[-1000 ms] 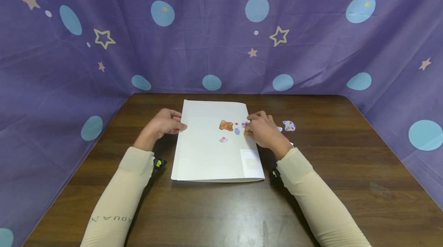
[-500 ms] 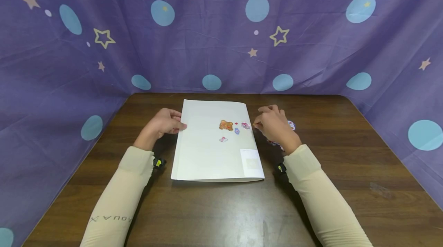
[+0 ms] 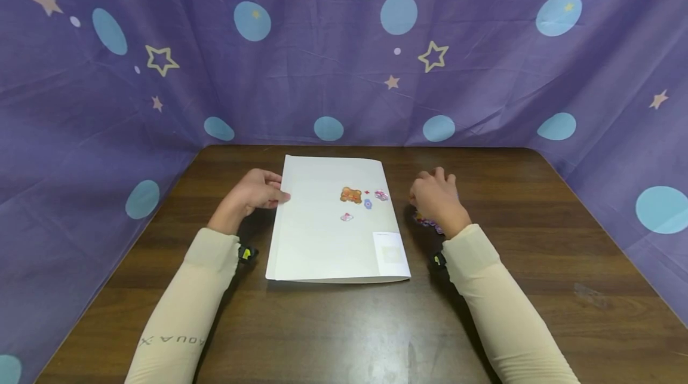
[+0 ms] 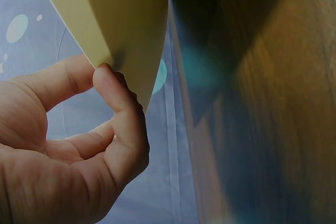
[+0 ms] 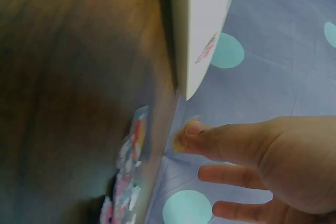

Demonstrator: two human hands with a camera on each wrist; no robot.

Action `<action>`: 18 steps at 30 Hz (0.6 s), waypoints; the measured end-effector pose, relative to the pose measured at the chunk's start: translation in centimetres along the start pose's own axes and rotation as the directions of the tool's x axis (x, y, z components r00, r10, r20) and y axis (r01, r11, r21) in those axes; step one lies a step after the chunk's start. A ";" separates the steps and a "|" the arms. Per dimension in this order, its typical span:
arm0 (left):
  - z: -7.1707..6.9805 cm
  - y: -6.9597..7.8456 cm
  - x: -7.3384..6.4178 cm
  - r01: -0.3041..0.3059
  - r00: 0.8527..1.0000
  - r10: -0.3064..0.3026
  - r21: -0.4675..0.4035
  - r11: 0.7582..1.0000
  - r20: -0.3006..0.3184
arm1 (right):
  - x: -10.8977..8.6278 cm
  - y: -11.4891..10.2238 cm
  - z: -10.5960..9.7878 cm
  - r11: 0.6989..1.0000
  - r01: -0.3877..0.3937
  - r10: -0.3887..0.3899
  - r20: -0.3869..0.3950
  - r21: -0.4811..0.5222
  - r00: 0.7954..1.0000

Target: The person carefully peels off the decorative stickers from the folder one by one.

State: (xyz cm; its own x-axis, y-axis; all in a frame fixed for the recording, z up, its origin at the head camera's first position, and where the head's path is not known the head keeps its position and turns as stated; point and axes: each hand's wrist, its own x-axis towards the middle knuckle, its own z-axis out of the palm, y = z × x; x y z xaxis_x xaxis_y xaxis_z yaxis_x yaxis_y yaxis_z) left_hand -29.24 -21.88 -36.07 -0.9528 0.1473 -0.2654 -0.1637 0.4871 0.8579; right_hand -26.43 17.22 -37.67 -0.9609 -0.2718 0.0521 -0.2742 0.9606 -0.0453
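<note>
A white folder (image 3: 322, 240) lies on the table with several stickers on it, among them a brown bear sticker (image 3: 351, 195) and a pink one (image 3: 381, 195). My left hand (image 3: 258, 190) pinches the folder's left edge between thumb and fingers; the left wrist view shows the thumb (image 4: 111, 85) against the lifted cover. To the right of the folder, my right hand (image 3: 436, 196) is raised over the table. Between its thumb and finger it pinches a small yellow sticker (image 5: 180, 141), seen in the right wrist view.
A pile of loose stickers (image 3: 428, 223) lies on the wooden table (image 3: 344, 330) beneath my right hand, partly hidden by it. A clear scrap (image 3: 589, 295) lies farther right. Behind the table hangs a purple curtain (image 3: 322, 85).
My right hand has moved right, off the folder's right edge, carrying the small yellow sticker. It now covers stickers that showed earlier. The left hand and folder have stayed put.
</note>
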 end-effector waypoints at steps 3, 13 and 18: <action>0.0 -0.1 0.1 0.000 1.000 0.000 -0.003 1.000 0.002 | 0.1 0.2 0.4 1.000 -0.018 0.019 0.022 -0.015 1.000; 0.0 -0.2 0.2 -0.002 1.000 0.002 0.001 1.000 -0.006 | 0.2 0.7 1.1 0.999 -0.043 0.045 0.078 -0.028 0.996; 0.0 -0.2 0.1 0.000 1.000 0.000 -0.003 1.000 -0.004 | 0.2 0.7 1.1 0.999 -0.042 0.042 0.094 -0.010 0.995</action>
State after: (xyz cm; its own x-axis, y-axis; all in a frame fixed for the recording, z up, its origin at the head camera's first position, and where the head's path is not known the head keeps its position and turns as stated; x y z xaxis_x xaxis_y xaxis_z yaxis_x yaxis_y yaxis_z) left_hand -29.35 -22.00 -36.30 -0.9538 0.1438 -0.2637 -0.1644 0.4847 0.8591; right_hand -26.88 17.78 -38.75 -0.9710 -0.2350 -0.0440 -0.2335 0.9716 -0.0372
